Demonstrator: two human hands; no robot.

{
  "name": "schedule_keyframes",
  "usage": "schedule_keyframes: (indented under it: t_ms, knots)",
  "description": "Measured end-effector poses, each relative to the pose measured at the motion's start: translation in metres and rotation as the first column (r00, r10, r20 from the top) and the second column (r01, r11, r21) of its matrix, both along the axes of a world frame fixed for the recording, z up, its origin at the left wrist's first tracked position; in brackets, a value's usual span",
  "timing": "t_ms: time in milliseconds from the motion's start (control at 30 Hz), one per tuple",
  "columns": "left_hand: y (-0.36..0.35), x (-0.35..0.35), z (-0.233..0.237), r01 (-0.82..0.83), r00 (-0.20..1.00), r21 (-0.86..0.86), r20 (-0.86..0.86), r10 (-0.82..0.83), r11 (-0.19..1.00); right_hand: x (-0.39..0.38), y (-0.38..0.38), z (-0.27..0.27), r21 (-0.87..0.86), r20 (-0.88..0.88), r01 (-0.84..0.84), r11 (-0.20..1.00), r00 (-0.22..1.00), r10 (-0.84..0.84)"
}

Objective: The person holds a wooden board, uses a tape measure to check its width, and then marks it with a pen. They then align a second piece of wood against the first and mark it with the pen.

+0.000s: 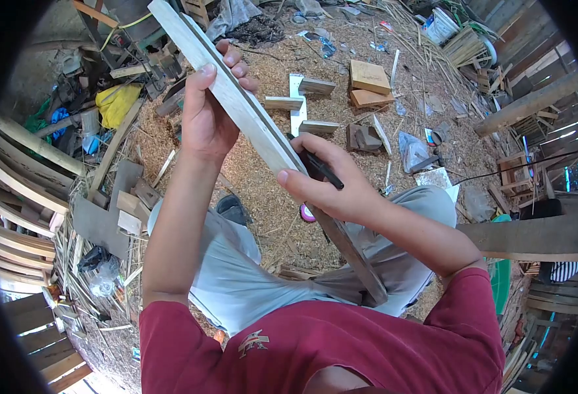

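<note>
A long, pale wooden strip [253,125] slants across the view from the upper left down to the lap, with a dark line along its side. My left hand [210,111] is closed round its upper part, thumb on the near face and fingertips over the far edge. My right hand [332,177] grips the strip lower down, thumb on its face. A black marker [325,171] lies between the fingers and thumb of my right hand. The strip's darker lower end [364,276] rests near my right thigh.
Wood shavings [269,230] cover the ground. Ahead lie a white piece with short wooden slats [318,86], stacked wood blocks [370,77] and a plastic bag [412,151]. Wood offcuts [108,203] and a yellow sack [117,105] are at left, a plank [532,238] at right.
</note>
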State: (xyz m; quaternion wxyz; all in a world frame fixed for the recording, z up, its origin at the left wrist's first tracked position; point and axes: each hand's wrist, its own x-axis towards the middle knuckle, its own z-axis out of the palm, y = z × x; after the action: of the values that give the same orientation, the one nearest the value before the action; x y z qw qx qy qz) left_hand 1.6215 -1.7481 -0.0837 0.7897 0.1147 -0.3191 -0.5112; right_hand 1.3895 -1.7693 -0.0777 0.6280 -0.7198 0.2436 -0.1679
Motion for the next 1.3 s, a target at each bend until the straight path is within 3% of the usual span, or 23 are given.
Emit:
schedule_keyframes:
  t_ms: [33, 333, 433, 533, 767, 900, 1300]
  knots:
    - [0.001, -0.004, 0.005, -0.078, 0.996, 0.052, 0.038, 0.076, 0.996, 0.001, 0.001, -0.001, -0.013, 0.016, 0.017, 1.0, 1.0, -0.017]
    - [0.002, -0.007, 0.017, -0.271, 0.945, 0.169, 0.234, 0.228, 0.948, 0.003, 0.004, 0.001, -0.142, 0.058, 0.033, 0.989, 0.998, -0.025]
    - [0.005, -0.001, 0.018, -0.25, 0.939, 0.234, 0.294, 0.177, 0.94, 0.004, 0.003, 0.001, -0.11, 0.068, 0.053, 0.993, 0.997, -0.045]
    - [0.013, 0.003, 0.028, -0.326, 0.913, 0.421, 0.373, 0.166, 0.846, 0.005, 0.002, 0.003, -0.103, 0.08, 0.079, 0.992, 0.994, -0.071]
    - [0.025, 0.011, 0.035, -0.292, 0.905, 0.416, 0.41, 0.109, 0.861, 0.01, 0.008, -0.005, -0.202, 0.117, 0.148, 0.968, 0.985, -0.126]
    - [0.026, 0.006, 0.037, -0.368, 0.888, 0.437, 0.427, 0.17, 0.821, 0.013, 0.009, -0.006, -0.255, 0.132, 0.177, 0.95, 0.98, -0.148]
    - [0.017, 0.0, 0.02, -0.505, 0.828, 0.475, 0.504, 0.247, 0.721, 0.014, 0.004, -0.021, 0.107, 0.089, 0.018, 0.994, 0.996, -0.028]
